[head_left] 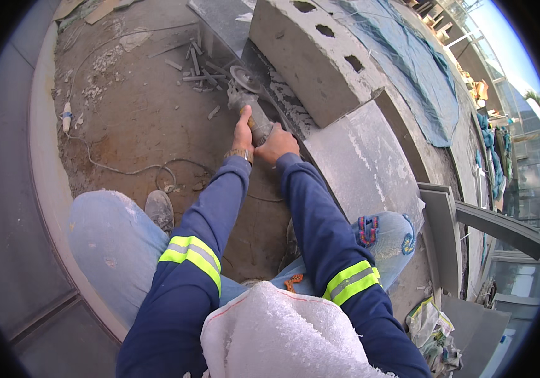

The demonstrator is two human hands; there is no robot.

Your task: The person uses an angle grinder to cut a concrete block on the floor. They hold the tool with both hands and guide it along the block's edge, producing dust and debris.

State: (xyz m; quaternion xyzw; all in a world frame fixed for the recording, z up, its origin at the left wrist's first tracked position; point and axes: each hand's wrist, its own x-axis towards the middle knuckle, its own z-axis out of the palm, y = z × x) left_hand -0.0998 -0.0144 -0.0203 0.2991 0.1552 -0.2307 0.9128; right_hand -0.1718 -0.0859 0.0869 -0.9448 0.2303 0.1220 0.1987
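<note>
An angle grinder (pixel 259 126) is held out in front of me in both hands. My left hand (pixel 243 133) is wrapped around its body from the left, and my right hand (pixel 276 145) grips the rear end. Its round disc (pixel 244 79) points away from me, at the edge of a dusty grey slab (pixel 364 148). Whether the disc touches that edge I cannot tell. A large concrete block (pixel 314 69) with several holes rests on the slab, just right of the grinder.
Narrow cut strips (pixel 195 60) lie on the dirt floor beyond the grinder. A cable (pixel 115 169) with a white connector (pixel 67 116) loops at left. Blue sheeting (pixel 415 75) covers the ledge at right. Metal channel pieces (pixel 440 233) stand near my right knee. A grey wall (pixel 14 170) bounds the left.
</note>
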